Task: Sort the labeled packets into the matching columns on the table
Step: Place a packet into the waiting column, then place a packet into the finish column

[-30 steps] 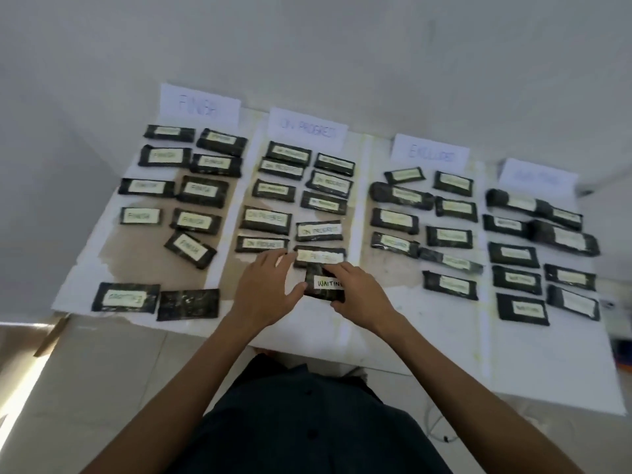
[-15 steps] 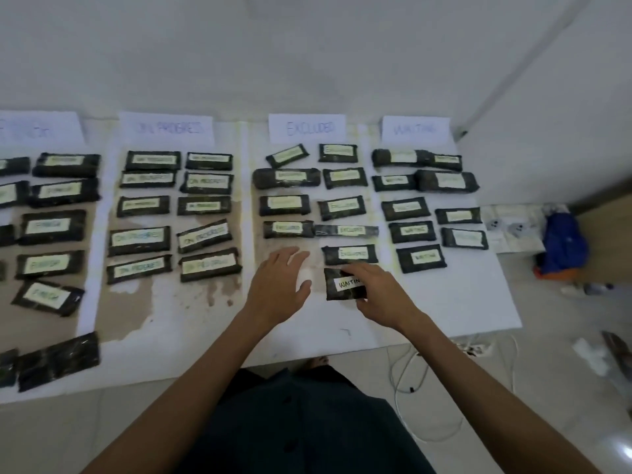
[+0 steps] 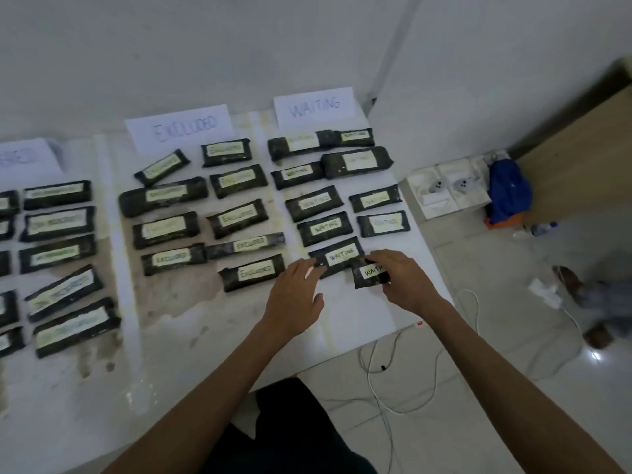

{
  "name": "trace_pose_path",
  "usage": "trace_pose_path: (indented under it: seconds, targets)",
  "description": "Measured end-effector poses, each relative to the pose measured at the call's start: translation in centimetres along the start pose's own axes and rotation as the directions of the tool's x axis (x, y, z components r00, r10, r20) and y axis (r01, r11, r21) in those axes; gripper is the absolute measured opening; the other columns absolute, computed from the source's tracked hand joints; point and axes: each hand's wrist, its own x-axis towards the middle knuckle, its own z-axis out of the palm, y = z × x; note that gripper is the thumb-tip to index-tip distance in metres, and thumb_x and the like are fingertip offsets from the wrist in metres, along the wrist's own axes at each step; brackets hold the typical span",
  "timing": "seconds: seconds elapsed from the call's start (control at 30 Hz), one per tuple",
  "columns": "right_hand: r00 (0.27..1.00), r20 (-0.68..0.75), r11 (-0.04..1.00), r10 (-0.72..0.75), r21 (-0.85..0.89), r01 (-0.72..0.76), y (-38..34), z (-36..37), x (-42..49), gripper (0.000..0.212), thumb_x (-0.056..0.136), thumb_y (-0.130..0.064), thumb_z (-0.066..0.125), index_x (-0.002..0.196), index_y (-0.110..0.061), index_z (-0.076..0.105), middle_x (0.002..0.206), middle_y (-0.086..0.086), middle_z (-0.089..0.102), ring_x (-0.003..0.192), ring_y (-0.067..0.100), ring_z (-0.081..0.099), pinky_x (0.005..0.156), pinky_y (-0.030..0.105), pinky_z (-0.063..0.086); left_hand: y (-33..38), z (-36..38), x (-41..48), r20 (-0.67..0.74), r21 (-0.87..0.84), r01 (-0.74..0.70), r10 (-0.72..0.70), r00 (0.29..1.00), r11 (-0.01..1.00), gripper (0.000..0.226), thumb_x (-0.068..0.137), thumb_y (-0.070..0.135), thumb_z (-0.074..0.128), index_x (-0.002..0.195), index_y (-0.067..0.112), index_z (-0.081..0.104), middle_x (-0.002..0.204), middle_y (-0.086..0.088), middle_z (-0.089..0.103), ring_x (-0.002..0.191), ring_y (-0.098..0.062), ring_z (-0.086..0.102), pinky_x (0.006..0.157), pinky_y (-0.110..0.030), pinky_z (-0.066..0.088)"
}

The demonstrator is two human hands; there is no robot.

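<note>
My right hand (image 3: 407, 283) pinches the packet labelled WAITING (image 3: 368, 275) at the near end of the WAITING column, on the right of the worktop (image 3: 359, 313), just beside the neighbouring packet (image 3: 337, 256). My left hand (image 3: 295, 295) is released, fingers relaxed, near that neighbour's left end.

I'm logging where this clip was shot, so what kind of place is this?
Probably a plain indoor room used as a makeshift sorting station: handwritten paper signs head columns of packets on a white table, a bare white wall stands behind, and loose cables lie on the tiled floor.
</note>
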Motion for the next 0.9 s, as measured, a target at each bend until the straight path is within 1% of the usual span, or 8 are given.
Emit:
trace_pose_path:
  seconds: [0.1,0.23,0.4,0.47,0.53,0.63,0.73,0.9]
  targets:
    - [0.999,-0.024,1.0,0.025,-0.003,-0.025,3.4,-0.2,0.6,0.058,0.057,0.019,0.066,0.112,0.0,0.063,0.113,0.02,0.065,0.102,0.04,0.062,0.089,0.042,0.049,1.3,2.4,2.6,0.042,0.042,-0.048,0.046,0.998,0.998,0.048,0.077,0.018,0.058,0.124,0.007,0.054,0.132,-0.015,0.051,0.125,-0.035,0.044,0.098,-0.046,0.044]
    - [0.996,-0.053,0.998,0.066,0.021,-0.065,6.8,0.1,1.4,0.055,0.059,0.018,0.065,0.111,0.0,0.064,0.112,0.02,0.066,0.1,0.04,0.062,0.082,0.043,0.051,2.6,5.5,4.6,0.112,0.067,-0.15,0.142,0.983,0.986,0.052,0.076,0.017,0.056,0.127,0.007,0.052,0.135,-0.015,0.051,0.127,-0.036,0.044,0.1,-0.046,0.041]
    - [0.995,-0.069,0.997,0.069,0.048,-0.066,8.8,1.7,2.1,0.054,0.061,0.015,0.07,0.111,-0.002,0.065,0.116,0.019,0.065,0.104,0.039,0.062,0.086,0.042,0.05,3.0,9.0,5.2,0.226,0.18,-0.299,0.256,0.94,0.937,0.058,0.073,0.017,0.059,0.129,0.01,0.05,0.14,-0.01,0.047,0.131,-0.029,0.041,0.104,-0.044,0.038]
    - [0.995,-0.079,0.997,0.061,0.052,-0.056,9.0,2.0,2.1,0.053,0.061,0.015,0.07,0.111,-0.002,0.065,0.116,0.019,0.065,0.104,0.039,0.062,0.088,0.042,0.05,2.8,9.7,5.0,0.22,0.217,-0.318,0.271,0.937,0.923,0.055,0.071,0.018,0.061,0.126,0.01,0.054,0.138,-0.009,0.049,0.131,-0.028,0.041,0.106,-0.044,0.035]
    - [0.996,-0.083,0.999,0.035,0.03,-0.032,8.9,2.2,2.1,0.052,0.061,0.014,0.071,0.11,-0.001,0.065,0.114,0.02,0.065,0.102,0.038,0.062,0.088,0.042,0.05,2.7,9.9,4.9,0.196,0.252,-0.319,0.275,0.941,0.913,0.053,0.071,0.019,0.06,0.124,0.012,0.056,0.137,-0.007,0.05,0.132,-0.027,0.039,0.11,-0.042,0.028]
    - [0.997,-0.072,1.0,0.01,-0.02,-0.012,8.8,2.5,2.0,0.055,0.06,0.013,0.069,0.113,-0.001,0.063,0.116,0.021,0.063,0.104,0.039,0.06,0.088,0.047,0.052,2.8,9.7,5.0,0.152,0.245,-0.328,0.298,0.942,0.912,0.05,0.072,0.018,0.056,0.122,0.013,0.056,0.136,-0.006,0.051,0.132,-0.025,0.035,0.11,-0.041,0.02]
    - [0.998,-0.051,0.998,0.046,-0.032,-0.047,7.7,2.3,1.6,0.061,0.062,0.008,0.069,0.121,-0.006,0.059,0.127,0.02,0.056,0.116,0.038,0.053,0.095,0.05,0.047,2.8,8.5,4.8,0.141,0.205,-0.316,0.291,0.946,0.926,0.05,0.072,0.017,0.055,0.122,0.014,0.057,0.136,-0.007,0.052,0.131,-0.026,0.039,0.109,-0.043,0.026]
    - [0.994,-0.108,0.998,0.024,0.063,-0.018,3.0,1.6,0.7,0.05,0.069,-0.003,0.071,0.118,-0.003,0.062,0.124,0.021,0.058,0.108,0.038,0.057,0.09,0.045,0.048,2.4,4.8,2.9,0.084,0.096,-0.264,0.257,0.963,0.96,0.048,0.076,0.019,0.046,0.121,0.011,0.058,0.127,-0.01,0.058,0.116,-0.029,0.053,0.096,-0.041,0.043]
